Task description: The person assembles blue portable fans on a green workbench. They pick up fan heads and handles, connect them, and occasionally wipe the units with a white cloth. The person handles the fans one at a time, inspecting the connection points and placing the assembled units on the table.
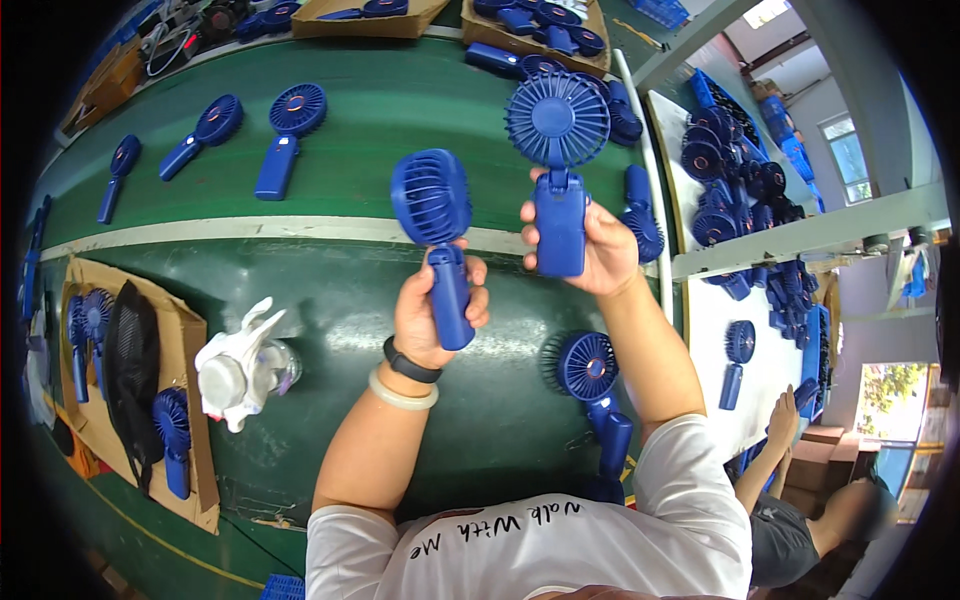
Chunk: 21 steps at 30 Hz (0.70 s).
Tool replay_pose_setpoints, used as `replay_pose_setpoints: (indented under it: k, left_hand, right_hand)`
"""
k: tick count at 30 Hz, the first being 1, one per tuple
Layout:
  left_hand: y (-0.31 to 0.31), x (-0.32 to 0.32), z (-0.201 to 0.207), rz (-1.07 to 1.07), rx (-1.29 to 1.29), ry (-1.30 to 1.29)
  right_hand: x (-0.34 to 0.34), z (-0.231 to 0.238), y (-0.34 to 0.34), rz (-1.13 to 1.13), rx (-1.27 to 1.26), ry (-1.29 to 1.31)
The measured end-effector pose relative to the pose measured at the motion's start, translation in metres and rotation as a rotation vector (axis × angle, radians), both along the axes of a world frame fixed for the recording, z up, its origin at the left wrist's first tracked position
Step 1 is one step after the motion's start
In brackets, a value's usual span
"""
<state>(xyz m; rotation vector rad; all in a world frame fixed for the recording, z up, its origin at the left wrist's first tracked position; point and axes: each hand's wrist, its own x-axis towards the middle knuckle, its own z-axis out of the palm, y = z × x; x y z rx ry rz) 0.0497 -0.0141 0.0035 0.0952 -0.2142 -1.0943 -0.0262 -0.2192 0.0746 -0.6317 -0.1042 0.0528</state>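
The person's left hand (432,310) is closed around the handle of a blue handheld fan (440,235), fingers wrapped tight on the grip, the round grille head tilted up and turned a little aside. The right hand (590,245) is clamped on the handle of a second blue fan (558,150), which stands upright with its grille facing the camera. Both fans are held in the air above the green worktable (380,130), just beside each other but not touching — roughly over the pale strip (250,230) that runs across the table from its left edge toward its right.

A black band and a pale bangle (403,392) sit on the left wrist. Near the table's front edge, under the right forearm, lies a third fan (595,385), head toward the middle of the table. At the front left a clear bottle wrapped in white cloth (240,370) lies on its side, next to a flat cardboard sheet (195,400) carrying more fans and a black mesh piece (133,370).

On the far half of the table several fans lie well apart — two of them (285,135) toward the left corner. Cardboard boxes (545,30) with fans stand along the far edge. To the right, a white surface (755,375) holds a heap of fans, and another person's arm (775,450) reaches toward it.
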Motion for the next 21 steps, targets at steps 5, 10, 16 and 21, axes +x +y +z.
replay_pose_setpoints:
  k: [5, 10, 16, 21]
  left_hand:
    - [0.000, -0.002, 0.003, 0.009, 0.020, -0.030]
    - [0.001, -0.002, 0.009, -0.014, 0.064, -0.085]
    - [0.002, -0.002, 0.006, -0.028, 0.084, -0.109]
    - [0.000, -0.002, 0.001, -0.017, 0.066, -0.150]
  right_hand:
    - [-0.015, 0.008, 0.015, 0.099, 0.066, -0.104]
    - [-0.028, 0.007, 0.028, -0.087, -0.203, -0.060]
    - [-0.033, 0.017, 0.034, -0.198, -0.400, 0.155]
    - [-0.033, 0.018, 0.036, -0.397, -0.563, 0.216]
